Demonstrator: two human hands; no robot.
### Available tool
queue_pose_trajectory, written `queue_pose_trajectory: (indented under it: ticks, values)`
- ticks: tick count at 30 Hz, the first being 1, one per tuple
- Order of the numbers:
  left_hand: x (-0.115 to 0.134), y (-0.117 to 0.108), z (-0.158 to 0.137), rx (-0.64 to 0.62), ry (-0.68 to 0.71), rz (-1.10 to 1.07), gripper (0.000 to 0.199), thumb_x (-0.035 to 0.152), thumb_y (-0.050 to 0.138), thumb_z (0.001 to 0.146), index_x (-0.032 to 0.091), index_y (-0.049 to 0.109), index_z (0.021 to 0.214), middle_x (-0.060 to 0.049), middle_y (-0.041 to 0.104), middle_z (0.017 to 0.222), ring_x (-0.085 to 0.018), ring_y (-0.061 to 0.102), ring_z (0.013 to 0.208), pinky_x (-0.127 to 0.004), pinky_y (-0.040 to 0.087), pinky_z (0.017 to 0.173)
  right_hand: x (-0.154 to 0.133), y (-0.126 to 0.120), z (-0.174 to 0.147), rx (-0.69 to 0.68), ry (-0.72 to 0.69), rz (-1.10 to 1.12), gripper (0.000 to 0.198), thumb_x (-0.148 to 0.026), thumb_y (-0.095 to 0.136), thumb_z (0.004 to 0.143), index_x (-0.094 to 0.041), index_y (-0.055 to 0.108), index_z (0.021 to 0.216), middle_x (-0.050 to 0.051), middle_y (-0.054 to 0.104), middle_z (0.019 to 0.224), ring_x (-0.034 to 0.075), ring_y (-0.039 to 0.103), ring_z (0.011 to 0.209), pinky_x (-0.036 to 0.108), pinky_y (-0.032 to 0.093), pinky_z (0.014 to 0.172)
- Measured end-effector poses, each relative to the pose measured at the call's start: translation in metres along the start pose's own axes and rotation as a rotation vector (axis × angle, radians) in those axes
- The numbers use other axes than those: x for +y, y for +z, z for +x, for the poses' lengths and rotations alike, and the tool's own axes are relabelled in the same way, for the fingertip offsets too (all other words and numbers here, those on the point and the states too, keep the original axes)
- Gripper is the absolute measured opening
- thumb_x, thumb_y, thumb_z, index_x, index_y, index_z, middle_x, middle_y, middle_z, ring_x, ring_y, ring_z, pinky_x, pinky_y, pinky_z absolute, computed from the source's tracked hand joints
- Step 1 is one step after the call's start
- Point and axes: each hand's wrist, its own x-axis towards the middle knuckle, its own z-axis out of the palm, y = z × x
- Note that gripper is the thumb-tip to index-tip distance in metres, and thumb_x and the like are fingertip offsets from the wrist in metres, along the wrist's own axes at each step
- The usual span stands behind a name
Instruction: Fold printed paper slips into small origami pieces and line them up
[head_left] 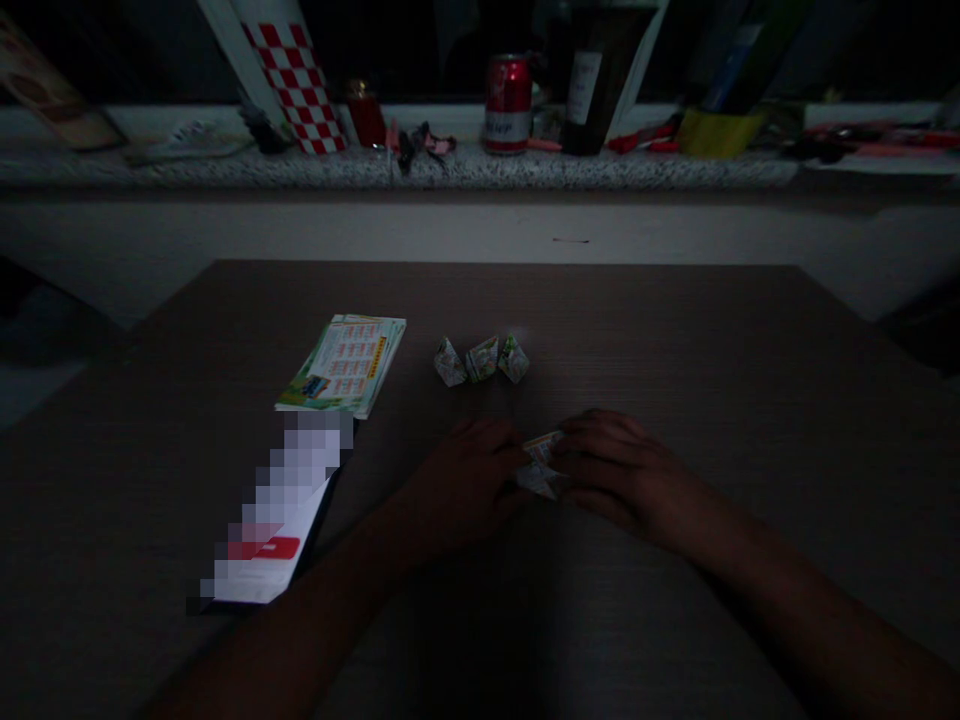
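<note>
A small piece of folded printed paper (541, 468) lies between my two hands over the middle of the table. My left hand (476, 475) grips its left side, fingers curled towards it. My right hand (619, 465) has its fingers closed on the paper's right side. Both thumbs are hard to make out in the dim light. Just beyond my hands, three folded paper pieces stand in a row: a left one (449, 362), a middle one (482, 359) and a right one (514, 360).
On the left of the brown table (712, 350) lies a stack of calendar sheets (349, 360). Nearer me is a lit phone (262, 575), its screen partly pixelated. Behind, the speckled windowsill (450, 176) bears a red can (508, 105), a checkered tube (296, 85) and a dark cup (596, 90).
</note>
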Motion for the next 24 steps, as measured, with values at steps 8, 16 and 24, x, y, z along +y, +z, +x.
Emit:
queue_pose_trajectory:
  ticks: [8,16,24]
  values:
    - [0.000,0.000,0.002,0.108,0.096,0.143,0.021,0.025,0.045,0.095,0.017,0.065,0.094,-0.006,0.063,0.090,-0.019,0.056,0.083,-0.036,0.040,0.080,-0.004,-0.005,0.003,0.165,-0.049,0.086,0.015,-0.019,0.061,0.088,-0.020,0.066,0.102,0.006,0.071,0.099,0.020,0.064,0.096,0.047,0.045,0.098]
    - [0.009,-0.003,0.001,0.325,0.192,0.214,0.016,0.018,0.049,0.091,0.017,0.065,0.087,-0.004,0.064,0.081,-0.017,0.055,0.074,-0.034,0.039,0.072,-0.012,-0.007,0.004,0.382,-0.078,0.086,0.012,-0.011,0.068,0.079,-0.019,0.067,0.088,0.003,0.071,0.083,0.017,0.067,0.078,0.041,0.052,0.089]
    - [0.020,-0.009,0.000,0.456,0.210,0.174,0.014,0.017,0.051,0.090,0.017,0.064,0.084,-0.003,0.066,0.079,-0.016,0.055,0.073,-0.034,0.040,0.070,-0.019,-0.009,0.007,0.440,-0.116,0.049,0.012,-0.011,0.069,0.078,-0.019,0.066,0.086,0.000,0.070,0.080,0.015,0.067,0.074,0.039,0.053,0.086]
